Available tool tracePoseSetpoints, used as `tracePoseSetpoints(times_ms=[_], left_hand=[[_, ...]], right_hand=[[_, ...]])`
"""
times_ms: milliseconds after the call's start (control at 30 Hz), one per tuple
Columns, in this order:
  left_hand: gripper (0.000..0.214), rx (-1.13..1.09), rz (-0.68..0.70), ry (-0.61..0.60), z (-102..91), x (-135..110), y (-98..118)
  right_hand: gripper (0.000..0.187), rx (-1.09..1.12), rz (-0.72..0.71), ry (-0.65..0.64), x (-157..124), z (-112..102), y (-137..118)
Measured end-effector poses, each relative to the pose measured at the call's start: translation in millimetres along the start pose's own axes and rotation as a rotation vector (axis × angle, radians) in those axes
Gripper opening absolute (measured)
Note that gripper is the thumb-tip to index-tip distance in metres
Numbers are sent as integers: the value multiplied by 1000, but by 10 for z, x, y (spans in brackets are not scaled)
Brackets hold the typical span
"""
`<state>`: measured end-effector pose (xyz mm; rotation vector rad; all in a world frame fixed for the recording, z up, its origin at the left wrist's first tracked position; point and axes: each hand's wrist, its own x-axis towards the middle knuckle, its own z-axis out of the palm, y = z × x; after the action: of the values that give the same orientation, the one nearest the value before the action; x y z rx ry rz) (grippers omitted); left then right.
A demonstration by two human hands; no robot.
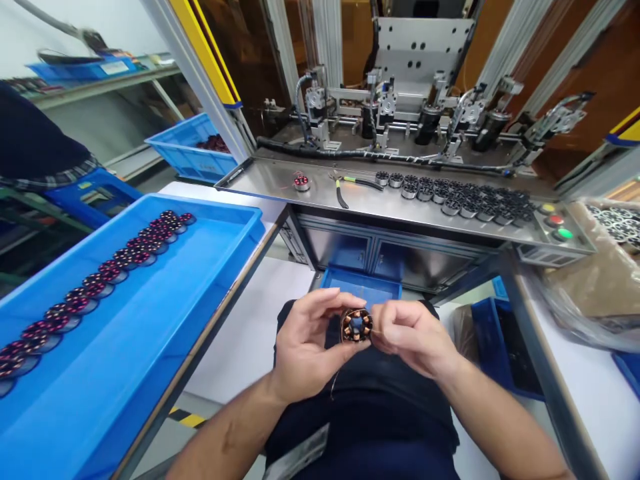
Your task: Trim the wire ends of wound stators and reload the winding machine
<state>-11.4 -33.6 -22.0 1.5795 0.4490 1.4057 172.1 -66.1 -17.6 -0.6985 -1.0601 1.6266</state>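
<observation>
Held in front of my lap is a motor stator [357, 325] with copper windings and a dark centre, its face turned up toward me. My left hand [313, 340] is closed around its left side, thumb below and fingers above. At the stator's right edge, my right hand [415, 337] pinches with thumb and curled forefinger on a thin copper wire, mostly hidden by the fingers. A loose wire end [334, 383] hangs below the stator.
On the metal machine ledge lie a single red-wound stator [301, 182], pliers [343, 190] and rows of black stators [465, 197]. Left, a blue tray [200, 267] holds a line of wound stators [100, 280]. Machine buttons [564, 234] and a bagged box [585, 287] are right. A co-worker [40, 140] is far left.
</observation>
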Motion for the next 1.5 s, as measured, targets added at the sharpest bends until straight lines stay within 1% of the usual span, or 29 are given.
tracePoseSetpoints(times_ms=[67, 100, 133, 167, 233, 267, 333, 400, 467, 533, 633, 733, 767, 833, 933, 967, 1067, 1133, 1200, 1267, 1367, 1500], left_hand=[[70, -85, -61, -5, 2, 3, 7], [69, -102, -69, -1, 4, 4, 6], [69, -97, -60, 10, 9, 3, 0], [70, -75, -38, 25, 16, 1, -11], [72, 1, 38, 58, 39, -7, -45], [72, 41, 76, 70, 54, -13, -67], [71, 105, 125, 72, 84, -23, -115], [73, 140, 149, 51, 106, -28, -157], [76, 156, 171, 38, 110, -21, -183], [77, 153, 174, 47, 100, -1, -188], [74, 81, 71, 56, 69, 38, -172], [70, -50, -78, 16, 36, 52, -157], [69, -89, -115, -4, 27, 47, -155], [66, -144, -166, -54, 12, 24, -151], [62, -173, -213, -142, 2, -20, -138], [62, -178, -225, -173, 4, -32, -133], [63, -199, -257, -239, 20, -50, -131], [69, -218, -260, -229, 38, -51, -143], [76, -240, -256, -191, 56, -47, -161], [78, -282, -278, -161, 69, -39, -175], [70, -400, -364, -117, 80, -25, -190], [55, -582, -543, -44, 106, -2, -227]], right_hand=[[41, 110, 77, -190, -69, -137, 81], [40, 129, 104, -247, -105, -184, 137], [38, 129, 121, -265, -138, -204, 200], [35, 122, 126, -238, -165, -195, 267], [31, 141, 124, -93, -193, -90, 389], [34, 166, 128, -26, -191, -8, 434], [41, 235, 142, 103, -160, 166, 475], [40, 281, 157, 214, -119, 302, 459], [38, 292, 174, 282, -102, 371, 420], [36, 286, 212, 296, -129, 376, 392], [34, 235, 262, 243, -222, 299, 381], [29, 156, 292, 138, -284, 156, 331], [28, 131, 280, 120, -284, 105, 293], [31, 93, 211, 141, -257, 15, 188], [36, 57, 100, 227, -188, -39, 28], [36, 43, 97, 239, -168, -34, -8], [29, 2, 155, 247, -134, 11, -44], [28, 4, 183, 246, -135, 37, -24], [28, 16, 191, 229, -156, 42, 7], [29, 16, 197, 211, -189, 28, 35], [27, -34, 198, 189, -239, -2, 58], [28, -179, 166, 224, -266, 8, 67]])
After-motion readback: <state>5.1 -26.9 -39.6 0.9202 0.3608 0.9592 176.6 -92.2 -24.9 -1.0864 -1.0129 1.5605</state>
